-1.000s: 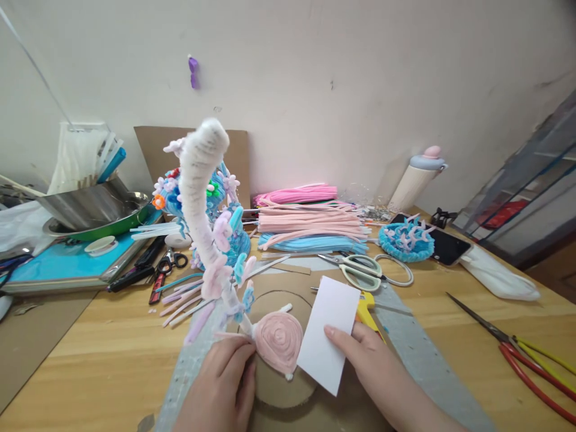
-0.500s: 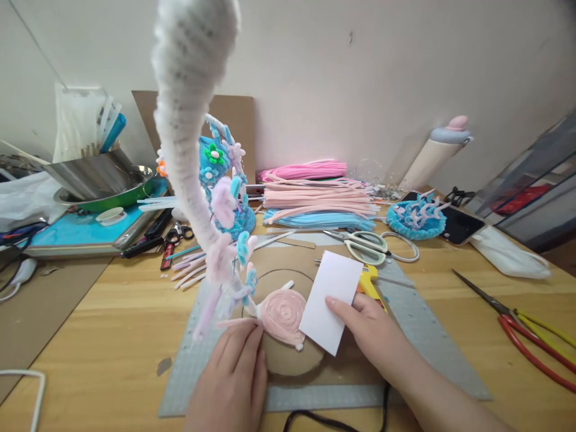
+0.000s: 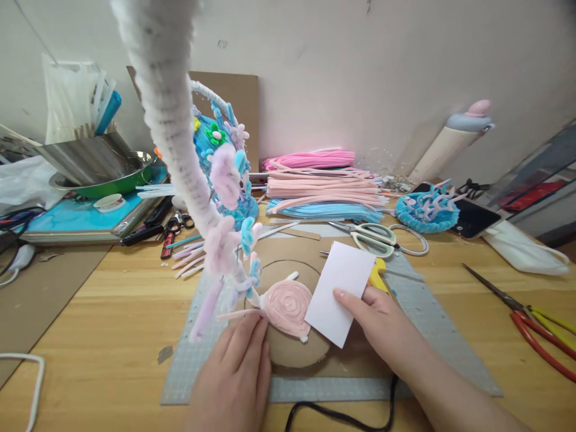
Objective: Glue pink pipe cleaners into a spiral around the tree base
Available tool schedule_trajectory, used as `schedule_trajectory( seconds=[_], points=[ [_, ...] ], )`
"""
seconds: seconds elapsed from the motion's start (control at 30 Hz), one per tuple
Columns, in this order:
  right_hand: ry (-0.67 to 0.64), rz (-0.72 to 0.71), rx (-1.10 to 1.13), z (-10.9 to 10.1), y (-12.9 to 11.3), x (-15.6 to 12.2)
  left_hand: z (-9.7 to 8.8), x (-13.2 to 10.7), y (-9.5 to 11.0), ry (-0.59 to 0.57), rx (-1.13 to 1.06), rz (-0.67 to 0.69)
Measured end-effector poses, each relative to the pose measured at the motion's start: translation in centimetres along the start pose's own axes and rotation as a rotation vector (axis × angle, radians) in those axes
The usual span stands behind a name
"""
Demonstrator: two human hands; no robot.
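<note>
A flat pink coil of pipe cleaner [image 3: 288, 307] lies on a round cardboard disc [image 3: 292, 358]. At its left side, my left hand [image 3: 236, 366] pinches a loose pink pipe-cleaner end [image 3: 234, 314] between closed fingers. My right hand [image 3: 382, 315] grips a white card [image 3: 341, 294], thumb on top, its lower left edge against the coil's right side. White tips poke out at the coil's top and bottom. A thick white fuzzy stem [image 3: 166, 102] with lilac and blue pipe-cleaner shapes rises from the coil's left side, partly blocking the view.
Beneath the disc lie cardboard and a grey cutting mat [image 3: 450, 354]. Pale-handled scissors [image 3: 373, 239], a yellow glue gun [image 3: 378, 275] and pipe-cleaner bundles [image 3: 324, 183] lie behind. Red-and-yellow-handled shears [image 3: 531, 327] are at right, a black cable [image 3: 342, 423] in front.
The camera view has shifted slightly, so the tall stem appears farther left and higher. Both hands keep their holds, and the card stays against the coil.
</note>
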State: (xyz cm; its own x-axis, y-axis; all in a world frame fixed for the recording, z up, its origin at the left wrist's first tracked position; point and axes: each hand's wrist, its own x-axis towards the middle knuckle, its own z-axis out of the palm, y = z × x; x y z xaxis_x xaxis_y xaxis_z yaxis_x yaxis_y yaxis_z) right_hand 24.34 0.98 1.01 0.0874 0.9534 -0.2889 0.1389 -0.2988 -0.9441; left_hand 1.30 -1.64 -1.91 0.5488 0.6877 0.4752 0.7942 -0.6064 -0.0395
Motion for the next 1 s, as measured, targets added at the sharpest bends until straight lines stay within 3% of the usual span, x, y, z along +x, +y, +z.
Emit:
schedule_trajectory(
  seconds=[0.33, 0.53, 0.8, 1.0],
  points=[
    [-0.013, 0.01, -0.004, -0.2, 0.38, -0.03, -0.36, 0.14, -0.09, 0.051, 0.059, 0.075],
    [-0.008, 0.022, 0.0, -0.17, 0.6, 0.11, 0.16, -0.13, -0.12, 0.042, 0.026, -0.004],
    [-0.03, 0.013, -0.019, -0.23, 0.56, 0.01, -0.39, 0.15, -0.34, 0.03, 0.097, 0.147],
    [-0.024, -0.008, -0.046, -0.22, 0.34, -0.09, -0.5, 0.27, -0.42, 0.032, 0.115, 0.175]
  ],
)
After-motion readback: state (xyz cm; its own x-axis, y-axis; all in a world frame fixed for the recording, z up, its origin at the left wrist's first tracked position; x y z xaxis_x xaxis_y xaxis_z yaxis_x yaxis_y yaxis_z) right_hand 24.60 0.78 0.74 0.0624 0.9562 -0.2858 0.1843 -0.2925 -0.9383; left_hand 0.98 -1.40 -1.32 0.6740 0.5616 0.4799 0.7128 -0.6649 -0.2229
